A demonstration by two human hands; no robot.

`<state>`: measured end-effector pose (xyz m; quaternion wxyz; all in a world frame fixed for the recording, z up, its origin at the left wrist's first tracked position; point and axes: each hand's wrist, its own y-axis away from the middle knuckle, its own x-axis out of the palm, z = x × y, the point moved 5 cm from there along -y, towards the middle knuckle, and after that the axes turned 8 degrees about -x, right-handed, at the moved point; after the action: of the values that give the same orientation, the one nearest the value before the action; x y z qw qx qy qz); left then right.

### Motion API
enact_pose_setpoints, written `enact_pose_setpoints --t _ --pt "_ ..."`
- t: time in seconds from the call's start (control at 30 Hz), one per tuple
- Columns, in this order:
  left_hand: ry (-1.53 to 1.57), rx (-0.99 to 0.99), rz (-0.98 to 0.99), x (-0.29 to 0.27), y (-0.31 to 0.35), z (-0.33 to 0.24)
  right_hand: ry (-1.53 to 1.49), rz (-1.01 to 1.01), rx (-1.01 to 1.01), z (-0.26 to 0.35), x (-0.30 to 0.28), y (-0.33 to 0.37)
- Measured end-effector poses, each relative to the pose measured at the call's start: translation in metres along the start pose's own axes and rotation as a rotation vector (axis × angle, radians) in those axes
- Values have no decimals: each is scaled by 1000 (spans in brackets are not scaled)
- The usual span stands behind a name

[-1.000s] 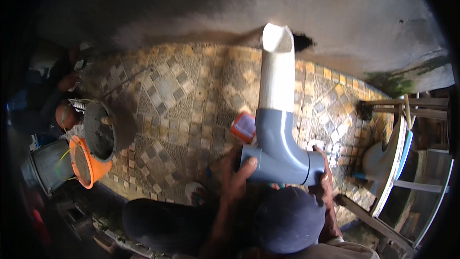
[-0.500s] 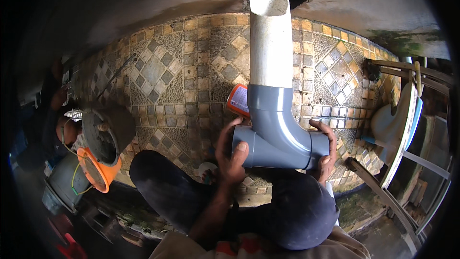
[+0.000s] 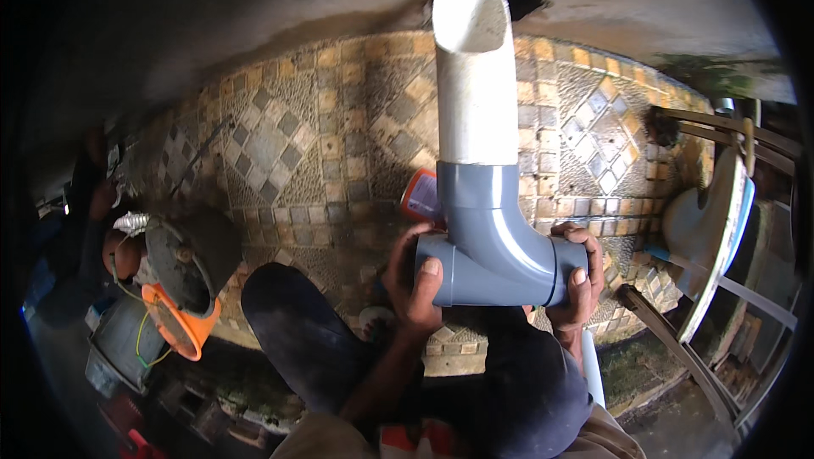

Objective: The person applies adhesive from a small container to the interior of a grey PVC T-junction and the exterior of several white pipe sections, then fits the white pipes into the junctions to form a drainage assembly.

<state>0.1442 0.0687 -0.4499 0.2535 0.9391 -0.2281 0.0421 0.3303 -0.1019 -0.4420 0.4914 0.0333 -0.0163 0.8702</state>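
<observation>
Pipe fitting [image 3: 492, 238] between left hand [image 3: 413, 281] and right hand [image 3: 577, 281].

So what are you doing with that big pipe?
A person is holding up a grey pipe fitting with both bare hands. The left hand grips one end and the right hand grips the other. A white pipe with a slanted cut top sticks out of the fitting, pointing away. Below is a patterned tile floor. A small orange and blue container lies on the tiles behind the fitting, and an orange bucket sits off to the left.
</observation>
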Motion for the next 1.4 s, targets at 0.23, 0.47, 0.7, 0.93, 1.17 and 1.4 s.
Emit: enact_pose_setpoints --t 0.23,0.47,0.7,0.93,1.17,1.4 --pt "-57 83 2 23 8 5 -10 66 -13 -6 -23 -8" --pt "-191 53 87 33 15 35 -89 0 133 -40 -52 -4" --pt "-569 159 175 51 -6 12 -247 58 107 -66 -40 -69" --pt "-963 -45 78 73 -88 -39 -215 139 -30 -93 -8 -169" --pt "-912 -154 109 56 -186 -11 -308 20 -5 -157 4 -193" --pt "-787 -14 24 55 -239 -7 -156 125 -183 -155 28 -259"
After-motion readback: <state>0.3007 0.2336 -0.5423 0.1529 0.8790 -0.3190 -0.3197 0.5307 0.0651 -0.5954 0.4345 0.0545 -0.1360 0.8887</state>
